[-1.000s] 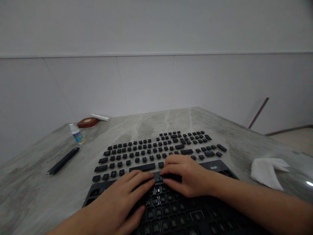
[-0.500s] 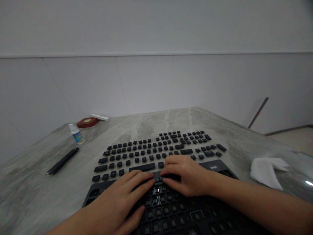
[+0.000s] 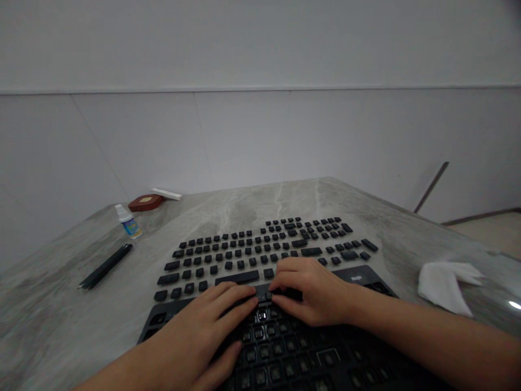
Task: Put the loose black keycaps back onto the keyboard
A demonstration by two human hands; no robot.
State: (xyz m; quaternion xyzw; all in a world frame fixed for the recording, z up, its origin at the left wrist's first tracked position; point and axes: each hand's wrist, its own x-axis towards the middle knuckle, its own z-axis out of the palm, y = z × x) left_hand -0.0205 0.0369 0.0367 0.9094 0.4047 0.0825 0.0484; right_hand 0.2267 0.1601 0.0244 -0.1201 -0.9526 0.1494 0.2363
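Keyboard point(image 3: 366, 275) holds exposed switches point(image 3: 277, 348), left fingers point(image 3: 239, 294) parted, right fingers point(image 3: 285, 280) curled close, grip impossible to tell.

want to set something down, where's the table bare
Bare table shows between the long black object and the loose keycaps, behind those keycaps, and left of the white cloth. Crowded: among the keycaps and the keyboard under left hand and right hand.

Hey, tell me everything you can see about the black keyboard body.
The keyboard body is dark, plastic-looking, with a pale logo on its far rim. Many key positions show uncapped sockets, some with shiny surrounds. It lies on the grey, marble-patterned table, on the near side of the loose keycaps, and runs out of the picture's bottom. The left hand and right hand meet its far edge near the middle, hiding parts.
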